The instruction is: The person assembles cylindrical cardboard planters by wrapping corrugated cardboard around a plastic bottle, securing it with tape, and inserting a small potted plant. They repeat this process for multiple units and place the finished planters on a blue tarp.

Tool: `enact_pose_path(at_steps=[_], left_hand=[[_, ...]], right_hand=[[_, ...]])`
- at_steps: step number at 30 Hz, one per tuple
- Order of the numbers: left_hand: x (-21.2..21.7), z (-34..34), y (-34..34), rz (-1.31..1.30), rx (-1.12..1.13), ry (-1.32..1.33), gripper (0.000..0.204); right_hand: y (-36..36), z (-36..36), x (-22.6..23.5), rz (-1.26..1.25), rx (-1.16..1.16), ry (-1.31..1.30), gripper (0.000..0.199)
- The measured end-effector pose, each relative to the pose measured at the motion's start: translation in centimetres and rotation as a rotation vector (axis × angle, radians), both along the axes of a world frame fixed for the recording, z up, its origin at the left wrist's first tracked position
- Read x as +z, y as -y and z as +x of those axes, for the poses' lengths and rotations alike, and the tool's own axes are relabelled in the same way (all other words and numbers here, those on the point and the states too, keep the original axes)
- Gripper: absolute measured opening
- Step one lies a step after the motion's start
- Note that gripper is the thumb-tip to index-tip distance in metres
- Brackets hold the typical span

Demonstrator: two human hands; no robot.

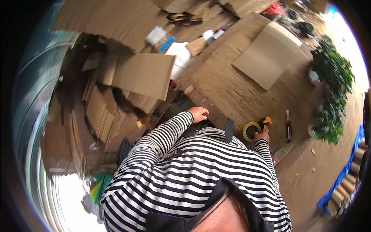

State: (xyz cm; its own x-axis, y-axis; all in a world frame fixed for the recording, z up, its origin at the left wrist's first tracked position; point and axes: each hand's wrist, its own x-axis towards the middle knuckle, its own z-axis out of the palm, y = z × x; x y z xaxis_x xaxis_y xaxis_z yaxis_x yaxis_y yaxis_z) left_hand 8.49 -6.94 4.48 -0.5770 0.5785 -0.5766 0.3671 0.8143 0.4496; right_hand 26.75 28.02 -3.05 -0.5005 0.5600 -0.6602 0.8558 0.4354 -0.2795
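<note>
My right hand (263,135) grips a yellow tape roll (250,130) that lies on a large brown cardboard surface (235,89); a yellow and black dispenser part (266,121) sticks out just beyond the fingers. My left hand (199,113) rests with curled fingers at the near edge of that cardboard; whether it holds anything is hidden. Both arms wear black and white striped sleeves. A black strap (229,130) hangs between the hands.
A red utility knife (288,126) lies right of the tape roll. A smaller cardboard sheet (266,54) rests further away. Stacked flat cardboard (143,73) piles up on the left. Green plants (332,85) and a blue crate of tubes (344,181) are at right.
</note>
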Motion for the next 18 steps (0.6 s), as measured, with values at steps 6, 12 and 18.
enact_pose_path(at_steps=[6, 12, 18], left_hand=[[-3.7, -7.5, -6.9, -0.023, -0.224, 0.241, 0.043], [-11.7, -14.4, -17.7, 0.175, -0.437, -0.003, 0.045], [-12.7, -21.0, -28.4, 0.146, -0.466, -0.264, 0.055]], right_hand=[[-4.3, 4.0, -0.4, 0.152, -0.125, 0.104, 0.077], [-0.7, 6.8, 6.5, 0.201, -0.249, 0.181, 0.072], [9.4, 12.0, 8.5, 0.202, -0.294, 0.118, 0.062]])
